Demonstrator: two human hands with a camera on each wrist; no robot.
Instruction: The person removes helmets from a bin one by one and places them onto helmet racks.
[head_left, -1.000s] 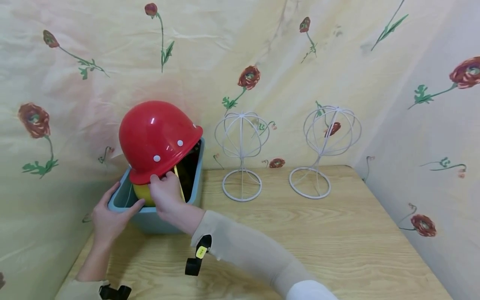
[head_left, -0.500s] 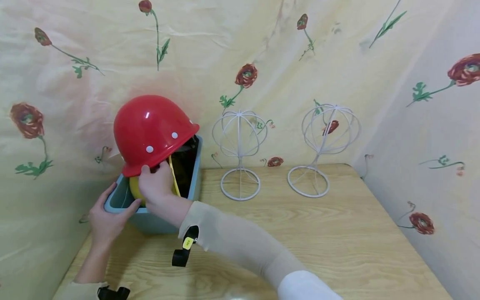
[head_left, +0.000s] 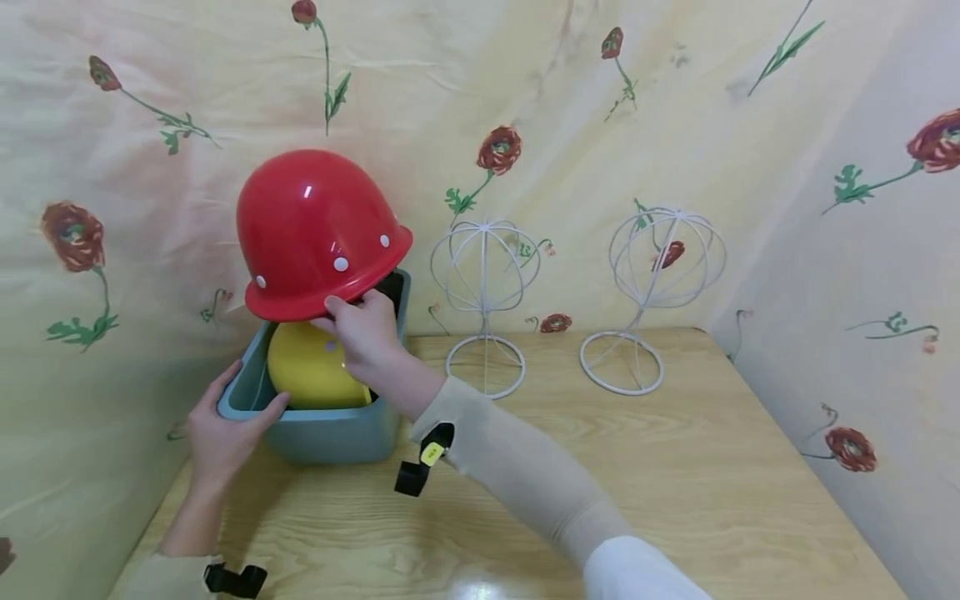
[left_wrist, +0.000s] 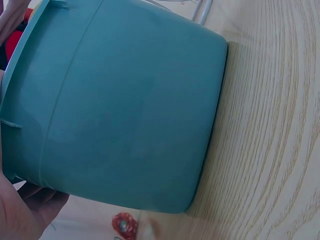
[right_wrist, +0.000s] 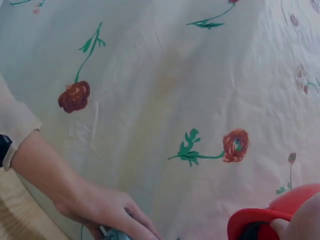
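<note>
– Floral wall covering [head_left: 405,92] rises behind a wood-grain tabletop [head_left: 675,483] that bears a blue-green plastic bin [head_left: 330,437]; from the head, with that bin as the clock's centre, what's where?

– Red hard hat [head_left: 318,225] at 12 o'clock, tilted, above the bin's mouth; the right hand [head_left: 367,333] pinches its brim at the hat's own 5 o'clock

– And the left hand [head_left: 225,433]?

– At 8 o'clock, gripping the bin's corner, thumb over the near rim. A yellow hard hat [head_left: 311,371] lies inside, below the red one; whether the two touch I cannot tell

– Anything off to the side?

– Yes, one white wire hat stand [head_left: 485,312] between 2 and 3, and a second wire stand [head_left: 636,315] further out, near 3

– Left wrist, with the picture as the dial?

– Bin wall across the middle, tabletop at 3, the left hand's fingers bent against the bin at 8

– Right wrist?

– Red brim at 4 with part of the right hand on it, left hand at 7 o'clock over a sliver of the bin, floral covering behind both
</note>
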